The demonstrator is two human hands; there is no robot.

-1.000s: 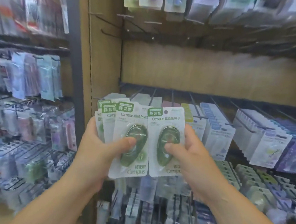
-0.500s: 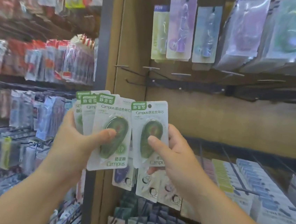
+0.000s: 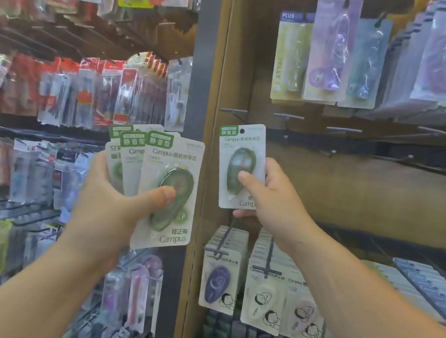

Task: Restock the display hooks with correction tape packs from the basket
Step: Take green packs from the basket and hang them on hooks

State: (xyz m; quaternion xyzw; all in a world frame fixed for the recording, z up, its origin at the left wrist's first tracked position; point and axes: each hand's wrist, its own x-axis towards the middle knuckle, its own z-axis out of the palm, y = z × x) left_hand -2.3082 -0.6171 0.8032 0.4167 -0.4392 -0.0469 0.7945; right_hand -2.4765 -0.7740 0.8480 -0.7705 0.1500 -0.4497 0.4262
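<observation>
The fanned packs (image 3: 168, 190) are white cards with bright green corner labels and a dark green oval dispenser. The single pack (image 3: 240, 165), at three o'clock of them, has the same colours. At one o'clock hang a yellow-green pack (image 3: 291, 57), a lilac pack (image 3: 333, 48) and a teal pack (image 3: 365, 62). The back panel (image 3: 351, 196) is tan.

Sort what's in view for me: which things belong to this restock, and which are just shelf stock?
In the job: single green pack in the right hand; fan of green packs in the left hand; bare hooks above the right hand.

Just there: top-row packs; cartoon-print packs below; red packs in the left bay.
</observation>
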